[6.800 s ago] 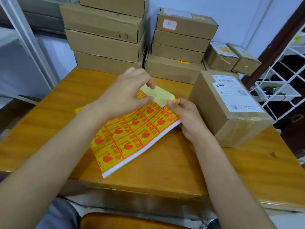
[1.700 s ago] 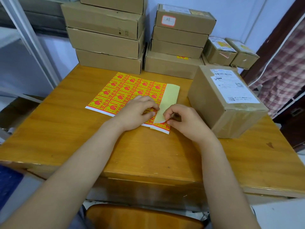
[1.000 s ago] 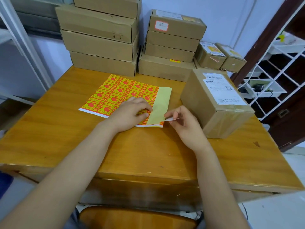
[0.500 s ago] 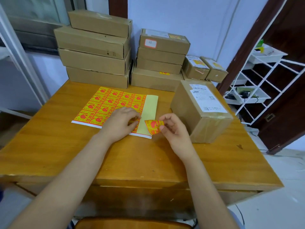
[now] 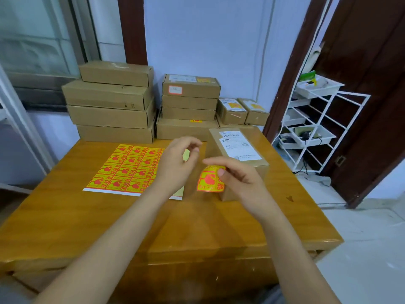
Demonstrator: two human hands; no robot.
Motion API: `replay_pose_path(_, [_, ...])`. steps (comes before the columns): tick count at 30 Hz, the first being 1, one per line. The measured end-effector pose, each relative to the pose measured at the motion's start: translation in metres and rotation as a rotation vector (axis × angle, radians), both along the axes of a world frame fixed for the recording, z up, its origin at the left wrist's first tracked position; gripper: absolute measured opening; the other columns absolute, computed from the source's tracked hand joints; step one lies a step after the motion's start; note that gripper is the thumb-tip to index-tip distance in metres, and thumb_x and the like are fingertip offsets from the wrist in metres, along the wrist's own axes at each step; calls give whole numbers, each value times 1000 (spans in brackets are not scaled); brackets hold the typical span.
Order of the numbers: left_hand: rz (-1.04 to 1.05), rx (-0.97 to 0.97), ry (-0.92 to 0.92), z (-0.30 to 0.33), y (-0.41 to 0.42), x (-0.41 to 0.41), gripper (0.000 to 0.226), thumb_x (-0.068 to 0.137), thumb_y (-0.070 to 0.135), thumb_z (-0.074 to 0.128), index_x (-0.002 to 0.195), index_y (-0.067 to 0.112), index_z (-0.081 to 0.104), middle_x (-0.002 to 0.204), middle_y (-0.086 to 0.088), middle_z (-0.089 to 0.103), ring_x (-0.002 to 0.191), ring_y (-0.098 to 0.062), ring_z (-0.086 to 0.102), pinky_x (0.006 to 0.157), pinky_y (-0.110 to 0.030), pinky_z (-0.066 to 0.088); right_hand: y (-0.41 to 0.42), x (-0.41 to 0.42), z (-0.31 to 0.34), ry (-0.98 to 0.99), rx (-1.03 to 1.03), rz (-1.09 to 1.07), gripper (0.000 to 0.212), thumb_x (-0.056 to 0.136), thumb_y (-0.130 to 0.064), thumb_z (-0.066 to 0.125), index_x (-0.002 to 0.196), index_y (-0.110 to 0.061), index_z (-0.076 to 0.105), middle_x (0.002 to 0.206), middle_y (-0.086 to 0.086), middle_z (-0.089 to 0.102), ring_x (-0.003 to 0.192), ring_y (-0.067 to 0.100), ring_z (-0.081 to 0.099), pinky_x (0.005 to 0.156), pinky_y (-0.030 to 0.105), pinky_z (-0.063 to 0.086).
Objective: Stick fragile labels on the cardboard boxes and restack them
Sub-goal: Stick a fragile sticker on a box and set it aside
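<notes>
A sheet of orange-and-yellow fragile labels [image 5: 127, 170] lies flat on the wooden table [image 5: 87, 220]. My right hand [image 5: 236, 178] pinches one peeled fragile label [image 5: 209, 179] in the air, just in front of the near face of a cardboard box [image 5: 256, 137] that carries a white shipping label on top. My left hand [image 5: 175, 163] hovers above the sheet's right edge, fingers loosely curled and apart, holding nothing.
Two stacks of flat cardboard boxes [image 5: 111, 102] [image 5: 189, 106] stand at the back of the table against the wall, with two small boxes [image 5: 241, 110] to their right. A white wire rack [image 5: 313, 128] stands right of the table, beside a dark door.
The label has come fully off the sheet and my right hand has lifted it toward the box. My left hand has risen off the sheet. The view has tilted upward.
</notes>
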State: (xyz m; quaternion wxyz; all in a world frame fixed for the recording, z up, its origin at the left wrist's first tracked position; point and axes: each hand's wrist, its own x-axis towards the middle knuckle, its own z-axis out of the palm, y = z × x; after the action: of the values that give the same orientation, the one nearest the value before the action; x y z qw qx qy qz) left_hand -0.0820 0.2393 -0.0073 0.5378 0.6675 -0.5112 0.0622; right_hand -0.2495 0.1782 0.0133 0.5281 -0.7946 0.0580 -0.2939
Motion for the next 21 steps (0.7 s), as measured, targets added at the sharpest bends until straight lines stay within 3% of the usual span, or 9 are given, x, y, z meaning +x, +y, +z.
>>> replay_pose_path(2, [-35, 44, -12, 9, -15, -14, 28, 84, 28, 49, 102, 13, 64, 99, 5, 62, 97, -15, 56, 85, -30, 43, -8, -14, 10, -4, -10, -19, 30, 92, -8, 44, 111, -21, 63, 107, -13, 66, 103, 5, 59, 85, 18, 44])
replay_pose_path(5, [-125, 208, -107, 17, -38, -32, 63, 76, 54, 40, 121, 13, 58, 123, -3, 58, 116, -20, 47, 97, -33, 38, -26, -39, 25, -7, -63, -85, 34, 93, -1, 45, 116, -20, 61, 109, -7, 64, 99, 4, 59, 82, 16, 45])
replay_pose_path(8, [-193, 423, -306, 9, -55, -42, 71, 75, 60, 56, 135, 23, 48, 146, 2, 41, 137, -19, 30, 111, -43, 25, -44, -59, 36, 13, -83, -195, 43, 93, 5, 50, 122, -26, 54, 101, 6, 63, 84, 9, 57, 76, 21, 48])
replay_pose_path(10, [-215, 520, -348, 0, -57, -45, 70, 78, 54, 65, 140, 30, 42, 152, 8, 31, 143, -14, 16, 114, -48, 18, -54, -68, 41, 23, -72, -295, 33, 92, 2, 52, 113, -24, 53, 90, 5, 61, 77, 7, 57, 71, 16, 46])
replay_pose_path(13, [-274, 460, -255, -5, -49, -44, 63, 82, 45, 66, 138, 33, 43, 152, 13, 30, 143, -9, 12, 114, -47, 22, -70, -77, 48, 29, -123, -386, 14, 93, 0, 52, 95, -13, 57, 87, 9, 60, 78, 15, 55, 70, 22, 44])
replay_pose_path(17, [-400, 444, -194, 1, -27, -46, 62, 76, 38, 75, 132, 34, 51, 143, 21, 36, 135, 2, 16, 112, -33, 23, -82, -81, 52, 61, -168, -408, 20, 95, 1, 47, 87, -13, 59, 79, 5, 55, 77, 29, 51, 74, 46, 45])
replay_pose_path(19, [-430, 421, -223, 4, -16, -47, 62, 71, 38, 79, 128, 34, 55, 137, 24, 39, 130, 5, 21, 110, -27, 22, -79, -79, 54, 82, -161, -397, 29, 95, 2, 44, 84, -18, 62, 79, 0, 57, 78, 22, 52, 75, 40, 45])
replay_pose_path(21, [-473, 403, -212, 5, -7, -48, 60, 70, 47, 77, 126, 37, 56, 136, 24, 43, 130, 5, 25, 109, -26, 22, -73, -76, 57, 112, -181, -380, 37, 95, 3, 43, 83, -24, 65, 86, -5, 63, 80, 13, 54, 76, 25, 43])
